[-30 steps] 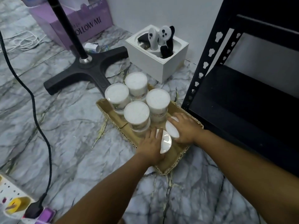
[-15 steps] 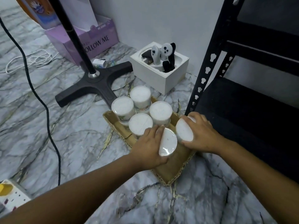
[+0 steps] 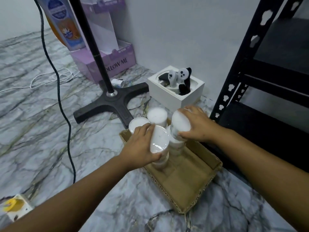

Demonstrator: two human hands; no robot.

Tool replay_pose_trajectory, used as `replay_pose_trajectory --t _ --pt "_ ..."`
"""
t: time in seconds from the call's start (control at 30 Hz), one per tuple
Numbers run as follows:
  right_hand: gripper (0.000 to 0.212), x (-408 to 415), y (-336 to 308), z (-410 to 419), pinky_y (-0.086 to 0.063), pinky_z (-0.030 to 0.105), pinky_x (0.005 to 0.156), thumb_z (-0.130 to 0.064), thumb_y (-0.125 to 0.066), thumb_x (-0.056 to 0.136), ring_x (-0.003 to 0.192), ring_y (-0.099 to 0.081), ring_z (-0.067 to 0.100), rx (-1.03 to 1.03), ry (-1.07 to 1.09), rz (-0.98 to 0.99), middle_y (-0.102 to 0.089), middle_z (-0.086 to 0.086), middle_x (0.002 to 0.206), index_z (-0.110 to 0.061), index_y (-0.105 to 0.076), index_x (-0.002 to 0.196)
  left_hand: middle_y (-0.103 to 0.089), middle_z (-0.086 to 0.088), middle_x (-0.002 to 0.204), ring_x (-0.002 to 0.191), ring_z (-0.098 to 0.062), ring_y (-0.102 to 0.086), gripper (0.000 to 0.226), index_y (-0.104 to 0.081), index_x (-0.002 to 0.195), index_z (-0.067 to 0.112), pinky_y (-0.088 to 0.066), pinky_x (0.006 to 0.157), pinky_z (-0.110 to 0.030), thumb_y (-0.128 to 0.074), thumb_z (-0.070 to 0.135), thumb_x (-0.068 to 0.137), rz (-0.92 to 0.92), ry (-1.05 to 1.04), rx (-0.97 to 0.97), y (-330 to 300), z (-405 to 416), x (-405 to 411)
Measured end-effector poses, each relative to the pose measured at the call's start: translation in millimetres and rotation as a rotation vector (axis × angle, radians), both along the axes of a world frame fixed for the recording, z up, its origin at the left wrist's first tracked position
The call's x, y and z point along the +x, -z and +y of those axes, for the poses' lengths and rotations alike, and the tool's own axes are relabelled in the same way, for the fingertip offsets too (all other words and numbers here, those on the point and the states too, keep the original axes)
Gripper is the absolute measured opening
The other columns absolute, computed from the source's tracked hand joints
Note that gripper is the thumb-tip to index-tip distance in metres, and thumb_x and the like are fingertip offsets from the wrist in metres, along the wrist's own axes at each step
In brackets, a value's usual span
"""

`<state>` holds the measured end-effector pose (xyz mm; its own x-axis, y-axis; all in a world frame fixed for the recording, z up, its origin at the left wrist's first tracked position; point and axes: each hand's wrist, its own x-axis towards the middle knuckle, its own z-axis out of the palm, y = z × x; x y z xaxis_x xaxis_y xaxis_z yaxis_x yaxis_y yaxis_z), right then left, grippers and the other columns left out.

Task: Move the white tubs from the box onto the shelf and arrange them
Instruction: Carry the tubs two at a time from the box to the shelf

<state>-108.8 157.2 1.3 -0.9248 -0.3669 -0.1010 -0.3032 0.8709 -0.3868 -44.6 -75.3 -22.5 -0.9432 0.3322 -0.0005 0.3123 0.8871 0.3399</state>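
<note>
Black metal shelf unit point(image 3: 267, 91) at right, boards bare where visible. Marble-patterned floor point(image 3: 33, 123) below, carrying everything else. Shallow cardboard box point(image 3: 192, 178) just beside the shelf's foot, near half showing only bare cardboard. Purple carton point(image 3: 117, 62) against the wall, lettering legible as "OLLOW ME" (first letter hidden behind the black stand pole point(image 3: 93, 47)). Orange-and-blue printed pack point(image 3: 63, 22) above it, print too blurred to read. White square box point(image 3: 175, 91) with black-and-white panda-like figures, no writing discernible.

Left hand point(image 3: 138, 148) wrapped round a lifted white tub point(image 3: 158, 139), tilted with its lid facing the camera. Right hand point(image 3: 199, 124) clasped over a second lifted tub point(image 3: 181, 122), likewise tilted, fingers curled across its far side. Each grip therefore closed on one tub, above the box's far end. At least two further tubs point(image 3: 157, 116) upright behind them, with more white ones directly under the raised pair. Labels on tub walls too smeared to read.

Risks, as a judgement: smooth lids and tilted holds, so a slip from either grip possible mid-carry. Raised tubs close together, so a knock between them or against the standing ones likely to topple something. Shelf upright close on the right, so a clipped post plausible during the swing across. Black cable point(image 3: 66, 114) well apart, little threat.
</note>
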Motion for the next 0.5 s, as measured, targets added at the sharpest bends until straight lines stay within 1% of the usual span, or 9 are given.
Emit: replay_pose_trajectory --t 0.1,0.17,0.2,0.27,0.3,0.47,0.5 --pt "0.095 -16 9 -10 -0.022 0.042 0.115 -0.048 -0.072 0.073 0.140 -0.018 0.029 0.015 -0.020 -0.015 -0.019 0.005 0.153 -0.025 -0.021 0.149 -0.014 -0.002 0.157 0.142 -0.020 -0.013 0.103 -0.009 0.153 0.014 -0.017 0.115 -0.030 -0.066 0.056 0.077 -0.037 -0.004 -0.008 7 -3 -8" --pt "0.098 -21 15 -14 -0.023 0.043 0.115 -0.053 -0.071 0.070 0.140 -0.019 0.031 0.036 -0.017 -0.030 -0.020 0.007 0.153 -0.024 -0.021 0.149 -0.014 -0.002 0.158 0.142 -0.019 -0.012 0.103 -0.010 0.153 0.014 -0.018 0.116 -0.031 -0.065 0.056 0.077 -0.053 -0.015 0.014 11 -3 -13" --pt "0.101 -23 18 -15 -0.023 0.044 0.115 -0.058 -0.067 0.066 0.140 -0.019 0.031 0.041 -0.008 -0.042 -0.020 0.007 0.153 -0.024 -0.021 0.149 -0.014 -0.002 0.158 0.142 -0.019 -0.012 0.103 -0.010 0.153 0.014 -0.018 0.117 -0.031 -0.065 0.057 0.077 -0.053 -0.020 0.022 13 -3 -15" --pt "0.108 -25 22 -16 -0.024 0.044 0.115 -0.070 -0.052 0.055 0.140 -0.021 0.031 0.038 0.009 -0.051 -0.022 0.008 0.153 -0.025 -0.022 0.149 -0.015 -0.002 0.157 0.142 -0.019 -0.013 0.102 -0.011 0.153 0.013 -0.016 0.116 -0.030 -0.064 0.057 0.078 -0.041 -0.022 0.023 17 -2 -20" --pt "0.110 -26 25 -16 -0.025 0.044 0.114 -0.072 -0.047 0.052 0.139 -0.022 0.030 0.031 0.013 -0.046 -0.024 0.007 0.152 -0.025 -0.023 0.148 -0.015 -0.001 0.157 0.142 -0.019 -0.013 0.101 -0.011 0.152 0.013 -0.016 0.116 -0.029 -0.064 0.057 0.078 -0.035 -0.022 0.026 18 -2 -21" --pt "0.110 -29 33 -13 -0.025 0.045 0.114 -0.075 -0.043 0.052 0.139 -0.023 0.029 -0.003 0.002 -0.014 -0.025 0.006 0.152 -0.026 -0.022 0.148 -0.016 0.001 0.157 0.141 -0.018 -0.015 0.100 -0.012 0.152 0.017 -0.019 0.116 -0.031 -0.065 0.057 0.078 0.000 -0.021 0.066 25 -1 -26" --pt "0.109 -29 35 -12 -0.025 0.045 0.114 -0.075 -0.044 0.053 0.139 -0.023 0.028 -0.017 0.001 -0.009 -0.024 0.005 0.152 -0.026 -0.021 0.148 -0.017 0.001 0.157 0.141 -0.017 -0.015 0.100 -0.013 0.152 0.017 -0.020 0.116 -0.032 -0.066 0.057 0.077 0.010 -0.024 0.083 27 -1 -26"
